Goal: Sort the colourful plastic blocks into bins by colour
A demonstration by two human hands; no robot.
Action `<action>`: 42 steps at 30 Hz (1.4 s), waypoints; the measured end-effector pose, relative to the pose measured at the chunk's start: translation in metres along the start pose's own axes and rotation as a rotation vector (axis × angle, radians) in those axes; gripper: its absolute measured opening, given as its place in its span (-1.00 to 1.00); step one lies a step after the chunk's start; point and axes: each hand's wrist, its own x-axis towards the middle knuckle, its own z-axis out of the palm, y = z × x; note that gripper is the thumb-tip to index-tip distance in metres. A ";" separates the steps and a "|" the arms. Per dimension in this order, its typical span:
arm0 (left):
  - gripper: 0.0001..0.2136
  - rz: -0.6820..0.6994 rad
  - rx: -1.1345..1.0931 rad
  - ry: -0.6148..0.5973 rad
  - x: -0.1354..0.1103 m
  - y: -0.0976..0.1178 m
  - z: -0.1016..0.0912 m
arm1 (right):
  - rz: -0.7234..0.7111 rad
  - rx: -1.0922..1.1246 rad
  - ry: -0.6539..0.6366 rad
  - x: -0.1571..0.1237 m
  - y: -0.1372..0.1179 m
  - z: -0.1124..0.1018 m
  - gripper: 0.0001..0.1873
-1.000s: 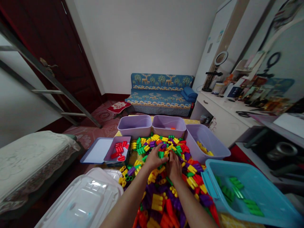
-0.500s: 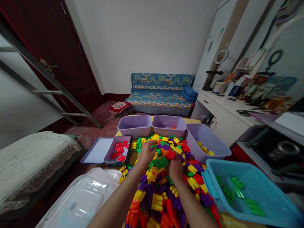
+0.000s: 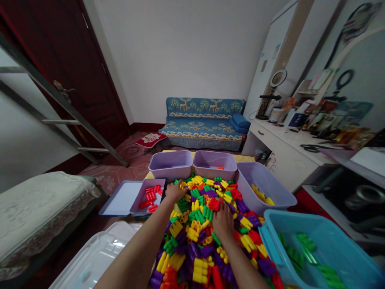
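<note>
A heap of plastic blocks (image 3: pixel 207 224) in red, yellow, green, purple and orange covers the table in front of me. My left hand (image 3: pixel 175 192) lies on the heap's far left edge, beside the small box of red blocks (image 3: pixel 149 195); its fingers curl down into the pieces and what they grip is hidden. Nearer the middle, my right hand (image 3: pixel 223 220) rests palm down on the heap, its fingertips beside a red block (image 3: pixel 214 203). Whether the right fingers hold anything is hidden.
Two purple bins (image 3: pixel 171 164) (image 3: pixel 214 164) stand behind the heap. A larger purple bin (image 3: pixel 267 182) with yellow blocks sits at the right. A blue bin (image 3: pixel 325 245) holds green blocks. Its blue lid (image 3: pixel 118 197) lies left; a clear lid (image 3: pixel 96 257) lies near left.
My left hand has slid left and away across the heap, from beside the right hand to its far left edge. Blocks have spread leftward. The right hand has barely moved.
</note>
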 end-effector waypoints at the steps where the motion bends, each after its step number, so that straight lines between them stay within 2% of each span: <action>1: -0.31 0.010 0.003 -0.010 0.001 -0.001 0.000 | -0.002 -0.008 -0.005 0.000 0.000 -0.001 -0.50; 4: -0.26 0.013 -0.002 -0.017 0.000 -0.002 -0.001 | -0.004 -0.017 -0.015 0.000 -0.002 -0.002 -0.50; 10: -0.38 0.005 -0.074 -0.057 -0.017 0.009 0.005 | 0.028 -0.007 -0.033 0.000 -0.003 -0.004 -0.49; 14: -0.46 -0.049 -0.287 0.006 -0.035 0.016 0.015 | 0.006 -0.014 -0.041 0.000 -0.002 -0.002 -0.50; 16: -0.53 -0.031 -0.379 0.011 -0.041 0.018 0.016 | 0.003 -0.025 -0.036 0.001 -0.001 0.000 -0.50; 20: -0.53 0.087 -0.484 0.024 -0.050 0.030 0.011 | 0.001 -0.049 -0.013 -0.001 0.001 0.003 -0.49; 24: -0.47 0.312 -0.689 -0.010 -0.069 0.058 0.004 | 0.002 -0.052 -0.011 -0.003 0.002 0.004 -0.48; 26: -0.38 0.427 -0.692 -0.013 -0.082 0.074 -0.001 | 0.013 -0.032 0.002 -0.003 0.002 0.002 -0.48; 29: -0.28 0.574 -0.695 -0.035 -0.102 0.092 -0.011 | -0.111 0.001 0.004 -0.003 0.004 -0.002 -0.46; 31: -0.35 0.644 -0.747 -0.057 -0.111 0.096 -0.018 | -0.227 0.001 0.002 -0.003 0.004 -0.004 -0.47; 33: -0.47 0.664 -0.807 -0.032 -0.114 0.091 -0.020 | -0.246 -0.010 -0.003 -0.004 0.005 -0.003 -0.49; 35: -0.54 0.589 -0.807 0.073 -0.110 0.078 -0.019 | -0.167 -0.020 0.001 -0.006 0.006 -0.001 -0.45; 38: -0.54 0.274 -0.611 0.259 -0.096 0.048 -0.012 | -0.057 -0.019 0.029 -0.009 0.006 0.004 -0.29; 39: -0.52 0.154 -0.515 0.251 -0.091 0.037 -0.010 | -0.049 -0.017 0.042 -0.010 0.005 0.005 -0.25; 40: -0.50 0.050 -0.414 0.194 -0.086 0.028 -0.008 | -0.058 -0.015 0.053 -0.010 0.005 0.006 -0.23; 42: -0.44 -0.126 -0.247 0.030 -0.081 0.015 -0.005 | -0.078 -0.013 0.074 -0.011 0.005 0.006 -0.22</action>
